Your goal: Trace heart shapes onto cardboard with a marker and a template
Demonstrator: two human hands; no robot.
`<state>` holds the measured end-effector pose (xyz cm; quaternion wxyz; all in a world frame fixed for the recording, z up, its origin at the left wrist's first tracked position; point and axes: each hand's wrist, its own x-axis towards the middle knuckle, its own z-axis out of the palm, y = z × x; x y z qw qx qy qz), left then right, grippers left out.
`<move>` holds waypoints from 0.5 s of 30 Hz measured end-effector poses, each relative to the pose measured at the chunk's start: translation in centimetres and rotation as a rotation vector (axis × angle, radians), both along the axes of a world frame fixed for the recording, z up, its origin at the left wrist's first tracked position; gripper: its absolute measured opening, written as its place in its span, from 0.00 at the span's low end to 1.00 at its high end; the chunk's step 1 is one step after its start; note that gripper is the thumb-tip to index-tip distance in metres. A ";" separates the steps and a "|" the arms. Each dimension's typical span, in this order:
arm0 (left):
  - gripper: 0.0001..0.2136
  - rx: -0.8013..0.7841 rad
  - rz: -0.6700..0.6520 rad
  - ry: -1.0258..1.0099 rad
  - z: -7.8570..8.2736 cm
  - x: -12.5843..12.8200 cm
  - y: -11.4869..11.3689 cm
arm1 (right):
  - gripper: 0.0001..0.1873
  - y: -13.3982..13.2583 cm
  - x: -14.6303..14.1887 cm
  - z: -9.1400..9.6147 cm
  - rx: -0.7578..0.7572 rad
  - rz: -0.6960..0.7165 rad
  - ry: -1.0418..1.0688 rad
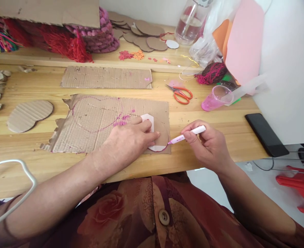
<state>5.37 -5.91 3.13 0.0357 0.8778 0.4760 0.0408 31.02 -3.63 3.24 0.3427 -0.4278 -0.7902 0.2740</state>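
My left hand (130, 137) lies flat with fingers stretched out, pressing a round template (160, 137) and a small white card (148, 120) onto a torn cardboard sheet (95, 120) marked with pink lines. My right hand (208, 143) is closed around a white marker with a pink tip (186, 135). The tip touches the right edge of the round template, at the corner of the cardboard sheet.
A second cardboard strip (105, 77) lies behind. Orange scissors (182, 94), a pink cup (215, 98) and a black phone (267, 134) sit to the right. Cardboard discs (29, 115) lie left, more discs (147, 36), yarn (72, 41) and a glass jar (190, 22) at the back.
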 end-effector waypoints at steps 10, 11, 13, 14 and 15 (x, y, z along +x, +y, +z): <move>0.12 0.044 -0.005 0.005 0.1 0.1 -0.1 | 0.08 2.4 0.0 0.1 0.006 -0.003 -0.060; 0.12 0.044 -0.004 0.005 0.1 0.1 -0.1 | 0.08 2.7 -0.2 0.2 0.012 -0.003 -0.061; 0.12 0.048 -0.007 0.002 0.0 0.0 -0.2 | 0.08 3.1 -0.5 0.3 0.031 -0.002 -0.061; 0.12 0.053 -0.012 -0.001 -0.1 0.0 -0.2 | 0.07 3.3 -0.8 0.3 0.045 -0.004 -0.060; 0.12 0.059 -0.017 -0.003 -0.1 -0.1 -0.2 | 0.07 3.5 -1.0 0.4 0.063 -0.006 -0.059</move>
